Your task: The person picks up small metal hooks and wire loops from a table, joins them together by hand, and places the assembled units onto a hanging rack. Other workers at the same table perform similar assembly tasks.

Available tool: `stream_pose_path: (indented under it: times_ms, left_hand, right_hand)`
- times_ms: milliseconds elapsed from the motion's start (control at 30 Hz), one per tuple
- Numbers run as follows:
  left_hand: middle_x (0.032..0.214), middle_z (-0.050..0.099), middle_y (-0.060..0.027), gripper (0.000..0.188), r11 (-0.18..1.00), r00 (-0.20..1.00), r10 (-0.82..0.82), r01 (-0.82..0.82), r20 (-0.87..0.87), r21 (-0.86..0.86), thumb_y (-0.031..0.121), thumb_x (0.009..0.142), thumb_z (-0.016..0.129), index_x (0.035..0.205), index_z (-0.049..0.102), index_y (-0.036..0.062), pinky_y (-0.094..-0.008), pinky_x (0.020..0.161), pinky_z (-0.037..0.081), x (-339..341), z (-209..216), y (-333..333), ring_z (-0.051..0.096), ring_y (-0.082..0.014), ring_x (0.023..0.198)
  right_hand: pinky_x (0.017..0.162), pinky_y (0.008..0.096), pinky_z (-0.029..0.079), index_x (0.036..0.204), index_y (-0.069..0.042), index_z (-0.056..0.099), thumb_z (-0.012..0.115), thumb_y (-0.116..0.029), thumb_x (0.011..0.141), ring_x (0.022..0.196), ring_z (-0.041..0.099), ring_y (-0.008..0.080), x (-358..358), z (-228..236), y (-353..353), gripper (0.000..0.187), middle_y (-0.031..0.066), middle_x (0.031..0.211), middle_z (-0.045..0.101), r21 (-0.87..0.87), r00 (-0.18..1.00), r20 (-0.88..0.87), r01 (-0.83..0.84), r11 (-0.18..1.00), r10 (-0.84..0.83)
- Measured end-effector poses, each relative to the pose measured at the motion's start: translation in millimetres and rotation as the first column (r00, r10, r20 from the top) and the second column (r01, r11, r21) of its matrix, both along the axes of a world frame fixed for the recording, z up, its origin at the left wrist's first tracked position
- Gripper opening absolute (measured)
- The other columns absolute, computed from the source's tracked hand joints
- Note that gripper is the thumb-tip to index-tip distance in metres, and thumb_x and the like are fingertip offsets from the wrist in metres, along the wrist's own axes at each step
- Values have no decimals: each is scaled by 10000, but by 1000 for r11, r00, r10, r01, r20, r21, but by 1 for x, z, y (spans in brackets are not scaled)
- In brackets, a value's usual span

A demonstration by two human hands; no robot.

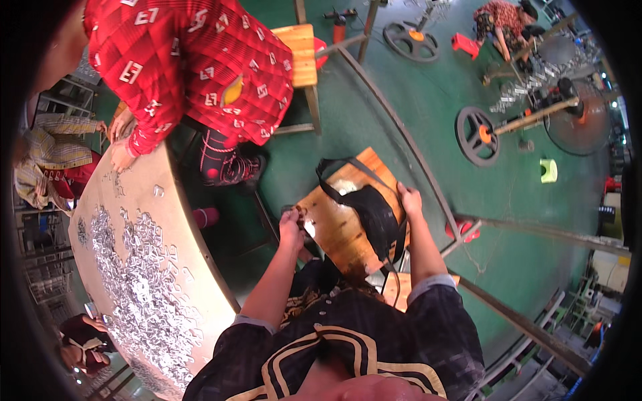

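Observation:
Before my body a varnished wooden board [332, 226], broad like a stool seat, is held at a tilt. A black bag [376, 212] with long straps lies across it. My left hand [291, 228] is closed at the board's left edge. On the opposite side my right hand [410, 200] grips the right edge, close beside the bag, its far fingers partly hidden. One bag strap [396, 287] hangs down toward my lap. A second piece of light wood [428, 284] shows below, near my right forearm.
On my left a curved table [200, 247] bears a heap of small shiny metal parts [144, 287]. A co-worker in a red patterned top [200, 73] leans over it, beside a wooden stool [297, 53]. Metal rails [401, 127] cross the green floor; standing fans [578, 117] are beyond.

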State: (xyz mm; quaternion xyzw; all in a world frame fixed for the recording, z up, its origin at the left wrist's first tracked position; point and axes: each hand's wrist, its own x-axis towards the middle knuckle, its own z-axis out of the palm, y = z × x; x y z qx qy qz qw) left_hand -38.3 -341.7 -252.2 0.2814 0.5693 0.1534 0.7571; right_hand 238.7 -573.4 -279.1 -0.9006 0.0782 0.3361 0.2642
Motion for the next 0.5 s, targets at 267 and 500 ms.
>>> stream_pose_path:
  times_ms: [267, 500]
  left_hand:
    - [908, 584, 34, 130, 998, 975, -58, 52, 215, 30, 258, 968, 560, 916, 544, 140, -318, 655, 430, 54, -15, 17, 549, -119, 855]
    - [952, 566, -34, 122, 983, 929, -185, 167, 321, 81, 210, 981, 531, 952, 509, 94, -396, 844, 461, 126, -10, 48, 550, -154, 920]
  right_hand:
    - [876, 314, 458, 1091, 109, 654, 673, -362, 813, 959, 618, 206, 37, 42, 16, 547, 144, 1047, 679, 315, 955, 169, 181, 932, -242]
    - [747, 325, 469, 945, 95, 669, 637, -316, 871, 792, 586, 186, 119, 26, 28, 418, 85, 907, 652, 416, 940, 173, 201, 887, -294]
